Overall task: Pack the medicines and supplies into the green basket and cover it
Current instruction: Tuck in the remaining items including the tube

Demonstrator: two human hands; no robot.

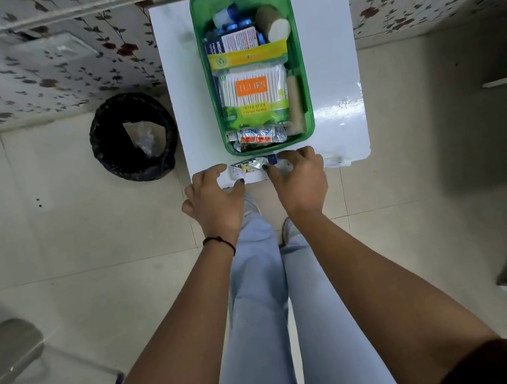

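The green basket (300,61) stands on a white table (327,47), filled with a cotton swab pack (253,95), a yellow packet (248,54), a medicine box (235,41), blue-capped bottles (229,16), a bandage roll (273,22) and foil strips (258,136). At the table's near edge lie a crumpled foil strip (248,165) and a small blue-tipped item (273,159). My left hand (213,199) hovers with fingers spread just left of the strip. My right hand (301,177) has its fingers curled over the blue-tipped item; whether it grips it is unclear.
A small white packet (333,159) lies at the table's near right corner. A black-lined waste bin (134,137) stands on the floor left of the table. Floral-papered wall (43,65) runs behind. My legs are below the table edge.
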